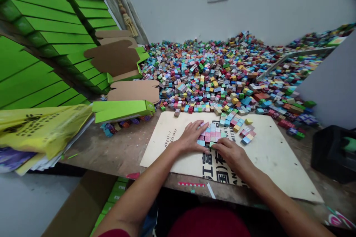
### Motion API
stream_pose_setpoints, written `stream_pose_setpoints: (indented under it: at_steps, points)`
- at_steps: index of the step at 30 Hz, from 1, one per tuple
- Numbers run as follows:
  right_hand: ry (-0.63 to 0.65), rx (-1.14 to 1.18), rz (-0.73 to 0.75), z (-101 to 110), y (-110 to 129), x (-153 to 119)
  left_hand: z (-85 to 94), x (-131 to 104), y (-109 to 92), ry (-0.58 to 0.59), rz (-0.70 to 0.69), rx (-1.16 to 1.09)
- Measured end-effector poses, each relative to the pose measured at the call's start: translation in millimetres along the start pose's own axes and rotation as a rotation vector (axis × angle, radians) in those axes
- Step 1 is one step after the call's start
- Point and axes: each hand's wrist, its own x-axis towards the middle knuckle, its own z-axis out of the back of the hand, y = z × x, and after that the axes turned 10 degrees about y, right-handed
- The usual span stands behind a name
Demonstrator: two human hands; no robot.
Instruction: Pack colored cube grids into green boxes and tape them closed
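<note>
A small block of pink, white and light blue cubes (210,133) lies on a cream board (169,155) printed with large black characters. My left hand (193,137) rests at the left side of these cubes, its fingers spread around them. At their lower right, my right hand (229,151) has its fingers pressed together on a small green cube (212,144). More cubes in short rows (232,118) lie just beyond, and a small cluster (247,134) sits to the right of the block.
A large heap of colourful cubes (200,70) spreads against the wall. Open green boxes (122,110) stand at left, near a yellow bag (44,126) and tall stacks of green boxes (50,18). A black object (328,152) is at the far right.
</note>
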Motion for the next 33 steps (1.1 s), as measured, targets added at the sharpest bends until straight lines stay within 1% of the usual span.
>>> stream_pose_setpoints:
  at_steps: [4,9,14,18,20,23,26,28,30,32,33]
  points:
    - [0.003,-0.067,-0.003,-0.2,0.8,-2.6,-2.7,0.3,-1.3,-0.018,0.020,0.002]
    - [-0.032,-0.140,0.043,-1.6,2.8,3.4,-4.6,-0.6,-1.0,-0.041,0.018,-0.014]
    - [-0.014,-0.091,0.117,3.3,1.7,4.3,-6.8,-0.7,-0.2,-0.063,0.017,-0.021]
    - [-0.048,-0.020,0.160,0.3,1.7,4.8,-7.1,-0.5,0.2,-0.058,0.022,-0.025]
    - [-0.087,-0.023,0.133,-7.1,2.5,8.1,-7.2,-0.6,-0.1,-0.061,0.021,-0.020]
    - [-0.149,-0.061,0.042,-20.6,5.6,15.2,-8.2,-1.1,-1.1,-0.088,0.018,-0.007]
    - [-0.155,-0.098,-0.004,-26.0,11.9,20.4,-9.7,-1.5,-2.1,-0.104,0.013,0.006]
    - [-0.120,-0.093,0.001,-20.3,15.8,19.8,-10.1,-1.8,-2.1,-0.102,0.011,0.015]
    - [-0.080,-0.067,0.019,-7.1,15.1,14.0,-8.9,-2.0,-0.9,-0.091,0.016,0.021]
    - [-0.068,-0.066,0.007,11.1,5.7,2.0,-5.5,-1.7,1.5,-0.072,0.025,0.014]
    - [-0.080,-0.091,-0.029,20.7,-2.7,-6.0,-3.1,-1.2,2.7,-0.056,0.026,0.005]
